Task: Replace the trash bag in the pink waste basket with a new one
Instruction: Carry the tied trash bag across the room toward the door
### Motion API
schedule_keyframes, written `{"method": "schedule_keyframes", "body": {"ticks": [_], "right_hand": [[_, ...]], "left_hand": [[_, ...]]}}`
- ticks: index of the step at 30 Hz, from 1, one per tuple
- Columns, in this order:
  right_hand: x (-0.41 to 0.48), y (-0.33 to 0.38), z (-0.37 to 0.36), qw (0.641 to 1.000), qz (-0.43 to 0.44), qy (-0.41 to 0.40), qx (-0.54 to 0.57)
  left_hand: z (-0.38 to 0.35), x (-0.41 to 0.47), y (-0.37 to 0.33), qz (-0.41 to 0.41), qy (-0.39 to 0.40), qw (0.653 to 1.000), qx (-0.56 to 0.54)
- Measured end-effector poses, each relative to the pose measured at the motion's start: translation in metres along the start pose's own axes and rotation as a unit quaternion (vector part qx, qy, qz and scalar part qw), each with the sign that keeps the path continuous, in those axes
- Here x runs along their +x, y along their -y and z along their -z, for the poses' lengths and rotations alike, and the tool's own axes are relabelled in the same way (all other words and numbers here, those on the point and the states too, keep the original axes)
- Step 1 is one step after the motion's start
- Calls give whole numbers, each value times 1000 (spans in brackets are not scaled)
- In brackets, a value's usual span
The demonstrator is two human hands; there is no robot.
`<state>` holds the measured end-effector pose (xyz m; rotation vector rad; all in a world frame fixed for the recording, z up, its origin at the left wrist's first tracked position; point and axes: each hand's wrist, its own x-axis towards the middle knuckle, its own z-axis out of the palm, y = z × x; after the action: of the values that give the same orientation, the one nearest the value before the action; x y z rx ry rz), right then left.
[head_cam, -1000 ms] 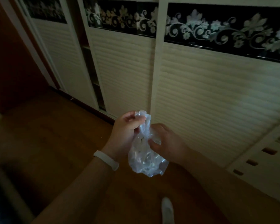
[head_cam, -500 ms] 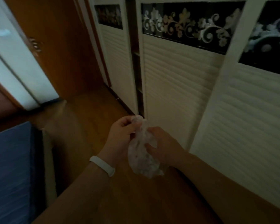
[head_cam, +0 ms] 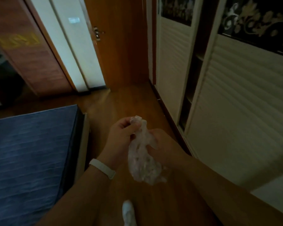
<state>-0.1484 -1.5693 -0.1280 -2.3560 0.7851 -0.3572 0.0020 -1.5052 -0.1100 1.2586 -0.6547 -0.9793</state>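
Crumpled clear plastic trash bag point(head_cam: 142, 157) hangs between both hands above the wooden floor point(head_cam: 129, 101), its bunched neck uppermost and its fuller, wrinkled body drooping below the wrists. The left hand point(head_cam: 119, 139), with a white wristband point(head_cam: 102, 168) on its wrist, has its fingers curled tight around the top of the bag, thumb and fingertips pinching the twisted neck. The right hand point(head_cam: 163, 144) sits just beside it, fingers closed on the bag's middle from the far side.

A strip of bare floor runs ahead to the brown wooden door point(head_cam: 118, 46), which carries a metal handle point(head_cam: 97, 34). This lane is bounded on the left by the corner of a bed with a blue cover point(head_cam: 28, 152) and its pale frame edge, and on the right by cream slatted wardrobe doors point(head_cam: 235, 103) topped with a black floral panel; a dark gap shows between two of them. A white-socked foot point(head_cam: 127, 212) shows at the bottom edge.

On the reddish panel at far left is a yellowish mark, too blurred to read.
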Motion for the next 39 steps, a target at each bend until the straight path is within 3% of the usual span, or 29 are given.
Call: {"method": "schedule_keyframes", "body": {"ticks": [19, 25, 39], "right_hand": [[335, 62, -46, 999, 9, -9, 36], [426, 35, -66, 999, 11, 31, 18], [706, -41, -56, 996, 22, 85, 12]], "left_hand": [[196, 263, -86, -38, -2, 999, -21], [232, 336, -92, -23, -28, 998, -60], [268, 580, -142, -21, -109, 994, -3]]}}
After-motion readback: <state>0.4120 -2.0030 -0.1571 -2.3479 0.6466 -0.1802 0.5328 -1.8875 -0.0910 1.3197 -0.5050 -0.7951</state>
